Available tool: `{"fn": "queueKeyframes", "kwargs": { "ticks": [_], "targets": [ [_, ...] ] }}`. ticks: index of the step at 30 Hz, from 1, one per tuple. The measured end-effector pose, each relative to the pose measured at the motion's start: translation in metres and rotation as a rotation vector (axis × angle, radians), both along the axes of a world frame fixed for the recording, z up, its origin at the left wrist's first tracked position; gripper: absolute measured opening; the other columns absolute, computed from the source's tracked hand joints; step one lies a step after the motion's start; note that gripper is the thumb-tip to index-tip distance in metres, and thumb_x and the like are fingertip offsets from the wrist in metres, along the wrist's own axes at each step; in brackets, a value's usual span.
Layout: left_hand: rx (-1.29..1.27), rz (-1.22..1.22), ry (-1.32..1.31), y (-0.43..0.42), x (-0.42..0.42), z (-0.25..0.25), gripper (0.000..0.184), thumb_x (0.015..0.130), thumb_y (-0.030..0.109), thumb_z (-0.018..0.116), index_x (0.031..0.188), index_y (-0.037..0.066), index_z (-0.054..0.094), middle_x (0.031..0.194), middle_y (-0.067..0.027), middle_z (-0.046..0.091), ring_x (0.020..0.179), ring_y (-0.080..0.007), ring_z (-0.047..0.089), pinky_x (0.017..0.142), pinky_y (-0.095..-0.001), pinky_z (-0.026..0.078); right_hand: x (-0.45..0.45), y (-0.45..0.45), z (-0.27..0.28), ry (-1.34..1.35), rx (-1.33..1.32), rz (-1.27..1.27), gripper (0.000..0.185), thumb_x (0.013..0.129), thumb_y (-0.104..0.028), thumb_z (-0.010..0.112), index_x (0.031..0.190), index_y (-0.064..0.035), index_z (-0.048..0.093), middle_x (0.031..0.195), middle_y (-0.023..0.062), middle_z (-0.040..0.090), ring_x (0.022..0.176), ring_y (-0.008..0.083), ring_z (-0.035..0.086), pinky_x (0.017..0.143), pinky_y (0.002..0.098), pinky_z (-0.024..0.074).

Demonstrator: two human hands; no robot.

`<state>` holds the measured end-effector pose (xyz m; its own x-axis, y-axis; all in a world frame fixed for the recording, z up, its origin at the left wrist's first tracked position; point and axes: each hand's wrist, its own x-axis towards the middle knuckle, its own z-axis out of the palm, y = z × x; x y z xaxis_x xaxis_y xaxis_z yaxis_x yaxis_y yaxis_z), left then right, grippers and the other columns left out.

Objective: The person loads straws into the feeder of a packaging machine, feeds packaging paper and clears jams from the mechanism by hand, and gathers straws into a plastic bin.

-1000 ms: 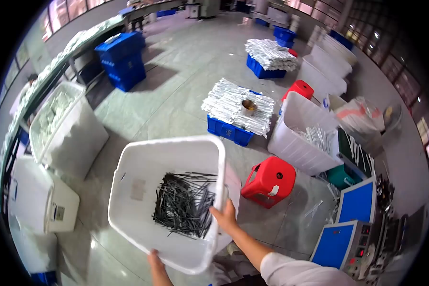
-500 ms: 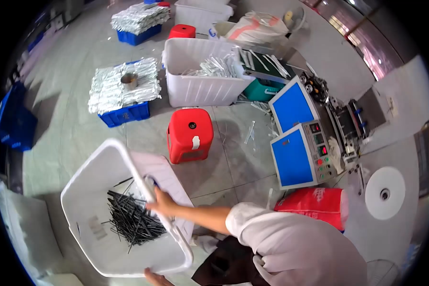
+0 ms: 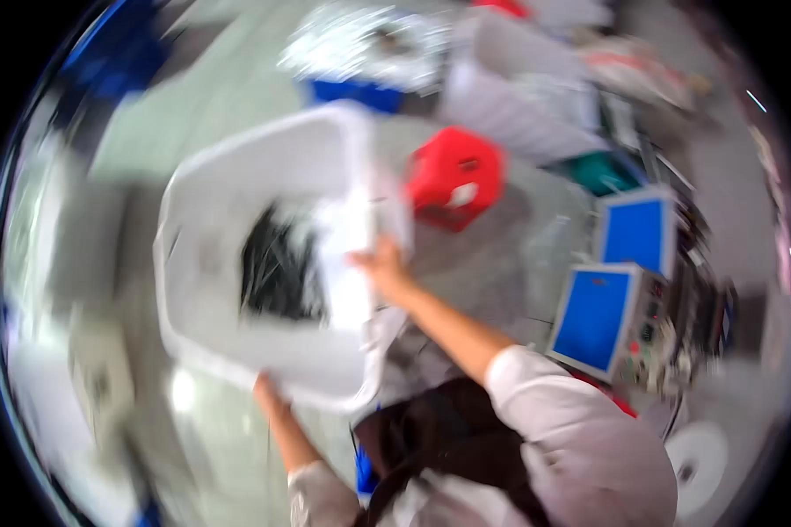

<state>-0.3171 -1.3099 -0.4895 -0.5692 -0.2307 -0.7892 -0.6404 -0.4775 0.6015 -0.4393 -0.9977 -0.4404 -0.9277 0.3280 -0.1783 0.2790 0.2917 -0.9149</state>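
A large white bin (image 3: pixel 211 184) is tilted toward me, with a heap of thin black strips (image 3: pixel 281 268) lying inside it. My right hand (image 3: pixel 382 265) grips its right rim, thumb over the edge. At the near rim, lower left, my left hand (image 3: pixel 268 393) holds the bin, its fingers partly hidden by the wall. Motion blurs the frame, so the strips' details are soft.
Just right of the bin stands a red stool (image 3: pixel 457 176). Beyond are silvery bundles (image 3: pixel 360 44) on a blue crate (image 3: pixel 356 95) and another white bin (image 3: pixel 510 97). A machine with blue panels (image 3: pixel 593 316) is at the right; pale containers (image 3: pixel 83 246) stand left.
The view has swung back leftward since half a second ago, after an earlier swing right. Both hands remain on the bin, which appears higher in view, with the strips still inside.
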Motion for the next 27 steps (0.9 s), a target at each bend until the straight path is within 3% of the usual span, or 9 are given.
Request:
{"fn": "queueKeyframes", "kwargs": {
  "ticks": [3,5,9,11,12,14,22,26,27],
  "targets": [
    [-0.422,-0.069,-0.085,0.003,0.083,-0.031,0.031,0.074,0.017,0.048,0.1,0.001,0.047,0.092,-0.0085,0.05,0.083,-0.0198,0.047,0.071,-0.0319,0.039,0.087,0.009,0.052,-0.15,-0.441,-0.146,0.034,0.074,-0.016,0.062,0.095,0.0027,0.044,0.096,0.0145,0.051,0.085,0.0194,0.052,0.073,0.0339,0.043],
    [-0.234,0.372,0.038,0.05,0.119,-0.024,0.044,0.068,0.004,0.051,0.109,-0.005,0.043,0.102,-0.0111,0.051,0.089,-0.0218,0.05,0.075,-0.0319,0.041,0.127,0.027,0.052,-0.035,-0.286,-0.173,0.036,0.074,-0.01,0.06,0.102,0.0033,0.043,0.103,0.015,0.05,0.091,0.0168,0.051,0.079,0.0307,0.0409],
    [-0.195,0.377,-0.118,0.055,0.079,0.002,0.033,0.067,0.007,0.053,0.097,-0.004,0.048,0.093,-0.0109,0.051,0.083,-0.021,0.049,0.076,-0.0323,0.04,0.055,0.029,0.059,-0.068,-0.024,-0.141,0.037,0.073,-0.009,0.058,0.104,0.004,0.043,0.098,0.015,0.052,0.089,0.0182,0.052,0.077,0.031,0.042],
    [-0.358,0.139,-0.071,0.04,0.009,0.047,0.023,0.068,0.014,0.053,0.086,-0.001,0.05,0.084,-0.0103,0.049,0.076,-0.0216,0.047,0.075,-0.0346,0.04,-0.021,0.036,0.097,-0.102,-0.614,0.003,0.03,0.074,-0.014,0.058,0.097,0.0013,0.047,0.075,0.0055,0.054,0.065,0.0191,0.052,0.06,0.0331,0.0436],
    [-0.2,0.295,-0.023,0.028,-0.013,0.037,0.027,0.071,0.021,0.05,0.087,-0.001,0.05,0.084,-0.0121,0.049,0.078,-0.0244,0.048,0.075,-0.0372,0.041,-0.048,0.051,0.061,-0.098,-0.086,0.139,0.035,0.072,-0.019,0.06,0.097,0.001,0.047,0.074,0.0046,0.051,0.062,0.0181,0.048,0.057,0.032,0.041],
    [0.316,0.22,0.011,0.012,-0.044,0.063,0.037,0.072,0.023,0.042,0.097,-0.004,0.045,0.096,-0.0217,0.049,0.094,-0.0361,0.048,0.081,-0.048,0.04,-0.04,-0.012,0.096,0.089,-0.217,0.03,0.042,0.068,-0.023,0.064,0.099,-0.0004,0.046,0.076,0.0078,0.051,0.068,0.0211,0.048,0.06,0.0332,0.0411],
    [0.198,0.388,-0.099,0.057,0.118,-0.018,0.048,0.071,0.011,0.037,0.119,0.002,0.036,0.117,-0.0149,0.042,0.107,-0.0319,0.039,0.09,-0.0467,0.033,0.097,0.0,0.106,0.047,-0.216,0.083,0.039,0.078,-0.012,0.058,0.11,0.0028,0.042,0.093,0.0069,0.053,0.086,0.0113,0.049,0.072,0.0264,0.0412],
    [0.208,0.301,-0.194,0.028,-0.048,0.068,0.04,0.073,0.019,0.037,0.103,-0.007,0.04,0.102,-0.0213,0.048,0.09,-0.0348,0.05,0.081,-0.0492,0.041,-0.098,-0.021,0.123,-0.026,0.048,-0.112,0.038,0.069,-0.022,0.064,0.095,0.0013,0.049,0.081,0.0126,0.057,0.075,0.0198,0.054,0.064,0.0345,0.0428],
    [0.362,0.232,0.218,0.028,-0.073,0.087,0.033,0.074,0.021,0.04,0.094,-0.004,0.043,0.094,-0.0203,0.049,0.089,-0.035,0.051,0.081,-0.0496,0.042,-0.143,-0.033,0.111,-0.018,-0.037,-0.072,0.041,0.067,-0.026,0.066,0.092,0.0025,0.05,0.078,0.0143,0.058,0.07,0.0229,0.055,0.063,0.0367,0.0431]
  ]
}}
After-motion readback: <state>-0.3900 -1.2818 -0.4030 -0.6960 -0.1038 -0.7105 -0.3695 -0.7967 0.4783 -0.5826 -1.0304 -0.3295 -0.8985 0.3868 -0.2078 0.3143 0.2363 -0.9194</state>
